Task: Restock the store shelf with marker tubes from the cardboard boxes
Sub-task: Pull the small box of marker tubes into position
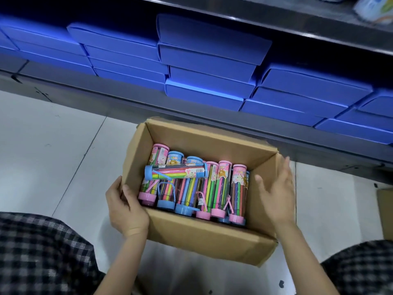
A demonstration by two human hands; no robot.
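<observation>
Left hand (125, 209): we grip the near-left corner of the box (204, 237), thumb hooked over the rim, fingers curled round the outside wall.

Right hand (276, 192): fingers straight and spread, held just at the box's right flap; blurred, so we cannot tell whether it touches the cardboard. It holds nothing.

Box: open, on the pale floor (53, 145) just before the shelf (106, 99), between our knees.

Tubes (191, 192): one packed row, pink and blue caps toward us, plus one tube (176, 171) lying crosswise on top. The box looks nearly full.

Shelf: the bay facing us carries stacks of blue folders (208, 60); we see no marker tubes on it.

Second carton (386, 209): only an edge shows at far right, contents hidden.

Progress, as we judge it: restocking barely begun or not begun. No tube is in hand, none visibly shelved; the whole boxful remains to be moved.
</observation>
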